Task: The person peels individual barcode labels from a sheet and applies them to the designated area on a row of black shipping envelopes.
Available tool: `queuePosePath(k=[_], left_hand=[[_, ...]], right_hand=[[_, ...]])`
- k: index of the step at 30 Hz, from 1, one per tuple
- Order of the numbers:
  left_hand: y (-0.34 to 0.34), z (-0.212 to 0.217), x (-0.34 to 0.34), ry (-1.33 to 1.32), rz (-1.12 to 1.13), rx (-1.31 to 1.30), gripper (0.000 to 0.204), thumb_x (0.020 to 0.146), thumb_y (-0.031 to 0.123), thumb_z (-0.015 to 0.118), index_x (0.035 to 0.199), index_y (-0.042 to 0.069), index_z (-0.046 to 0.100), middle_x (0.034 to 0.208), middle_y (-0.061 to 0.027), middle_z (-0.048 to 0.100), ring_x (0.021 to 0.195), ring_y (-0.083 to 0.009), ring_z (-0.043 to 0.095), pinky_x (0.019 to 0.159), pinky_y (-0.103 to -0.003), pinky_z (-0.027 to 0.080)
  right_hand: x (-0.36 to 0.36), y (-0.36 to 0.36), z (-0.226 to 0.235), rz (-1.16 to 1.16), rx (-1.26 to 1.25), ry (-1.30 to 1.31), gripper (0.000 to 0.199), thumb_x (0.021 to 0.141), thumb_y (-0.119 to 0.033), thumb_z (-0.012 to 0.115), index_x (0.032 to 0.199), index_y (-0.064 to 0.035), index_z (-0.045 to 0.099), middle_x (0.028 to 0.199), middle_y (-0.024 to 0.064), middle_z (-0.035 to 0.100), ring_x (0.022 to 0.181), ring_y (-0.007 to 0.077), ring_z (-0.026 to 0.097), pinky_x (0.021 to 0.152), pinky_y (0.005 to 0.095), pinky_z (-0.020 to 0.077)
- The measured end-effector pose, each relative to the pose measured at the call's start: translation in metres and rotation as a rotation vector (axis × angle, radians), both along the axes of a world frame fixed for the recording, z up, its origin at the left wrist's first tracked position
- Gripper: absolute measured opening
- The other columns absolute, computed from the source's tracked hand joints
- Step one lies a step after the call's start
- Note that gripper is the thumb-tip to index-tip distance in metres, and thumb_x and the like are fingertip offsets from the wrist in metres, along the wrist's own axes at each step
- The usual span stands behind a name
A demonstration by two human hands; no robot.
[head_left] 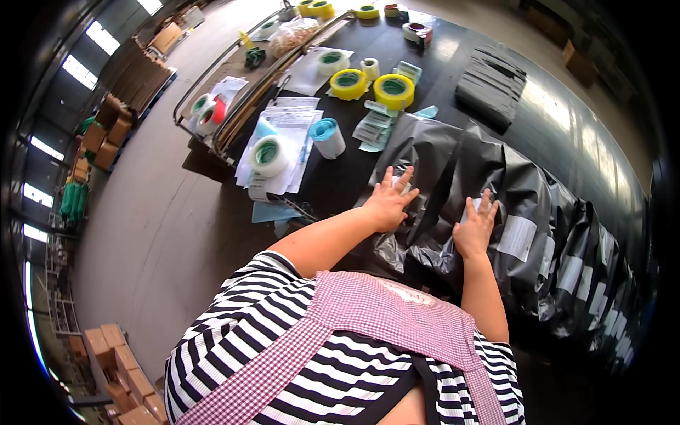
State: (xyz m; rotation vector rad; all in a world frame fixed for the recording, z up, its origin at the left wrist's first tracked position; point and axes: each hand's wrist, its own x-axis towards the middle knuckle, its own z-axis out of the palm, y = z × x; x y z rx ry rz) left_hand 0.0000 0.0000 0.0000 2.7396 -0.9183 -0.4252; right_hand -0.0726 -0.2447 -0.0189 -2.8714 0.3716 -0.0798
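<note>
Both of my hands rest on black plastic mailing bags that lie in a row along the dark table. My left hand [387,205], fingers spread, presses on the leftmost mailing bag [423,152], partly covering a small white label there. Over the neighbouring mailing bag [483,159], my right hand [476,225] lies with fingers apart, covering part of another white label. Just right of it, a further bag bears a white label [517,237] in full view. Several more labelled black bags [570,273] overlap toward the right edge. Neither hand grips anything.
A stack of flat black bags [491,86] lies farther back on the table [453,39]. Yellow tape rolls [394,91], a clear tape roll [269,156], a blue label roll [326,138] and papers [301,113] sit left. A metal-railed cart [234,117] adjoins the table; cardboard boxes [127,368] stand lower left.
</note>
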Motion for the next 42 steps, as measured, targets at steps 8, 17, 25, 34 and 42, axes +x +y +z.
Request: queuePosePath(k=[8, 17, 25, 34, 42], left_hand=[[0.073, -0.019, -0.002, -0.487, 0.132, -0.529, 0.064, 0.083, 0.023, 0.078, 0.142, 0.017, 0.055, 0.167, -0.0213, 0.016, 0.148, -0.0472, 0.024, 0.119, -0.053, 0.026], [0.156, -0.027, 0.106, -0.675, 0.463, -0.257, 0.058, 0.088, 0.006, 0.063, 0.143, 0.022, 0.053, 0.161, -0.0198, 0.028, 0.128, -0.0445, 0.048, 0.109, -0.049, 0.043], [0.178, -0.031, 0.128, -0.736, 0.295, -0.473, 0.059, 0.085, 0.006, 0.068, 0.141, 0.020, 0.057, 0.154, -0.0185, 0.042, 0.124, -0.0424, 0.051, 0.107, -0.045, 0.045], [0.381, -0.013, 0.045, -0.230, 0.730, -1.104, 0.009, 0.092, 0.004, 0.070, 0.097, 0.004, 0.063, 0.083, -0.0043, 0.058, 0.073, -0.0123, 0.056, 0.064, -0.026, 0.047], [0.418, -0.080, 0.028, 0.411, 1.389, -1.276, 0.035, 0.091, 0.012, 0.077, 0.112, 0.001, 0.052, 0.102, -0.0064, 0.059, 0.095, -0.0139, 0.056, 0.088, -0.027, 0.048]], right_hand=[[-0.001, 0.003, -0.004, 0.027, -0.002, -0.077, 0.069, 0.078, -0.015, 0.077, 0.144, -0.0116, 0.056, 0.169, 0.0118, 0.012, 0.153, 0.0442, 0.015, 0.121, 0.0489, 0.0278], [0.003, 0.006, -0.003, 0.046, 0.001, -0.120, 0.067, 0.076, -0.011, 0.077, 0.140, -0.0100, 0.060, 0.168, 0.0122, 0.018, 0.152, 0.0448, 0.018, 0.123, 0.0468, 0.0250], [0.008, 0.013, -0.005, -0.126, -0.151, -0.088, 0.071, 0.077, -0.010, 0.075, 0.145, -0.0177, 0.056, 0.166, 0.0109, 0.028, 0.152, 0.0437, 0.023, 0.123, 0.0479, 0.0235], [0.134, 0.339, 0.103, 0.824, 0.322, -0.474, 0.040, 0.076, 0.007, 0.071, 0.114, -0.0057, 0.071, 0.118, 0.0119, 0.071, 0.114, 0.0313, 0.066, 0.099, 0.0420, 0.0505], [0.189, 0.453, 0.009, 1.132, 0.033, -0.146, 0.052, 0.083, -0.011, 0.072, 0.133, -0.0085, 0.059, 0.123, 0.0073, 0.065, 0.130, 0.0283, 0.053, 0.121, 0.0502, 0.0267]])
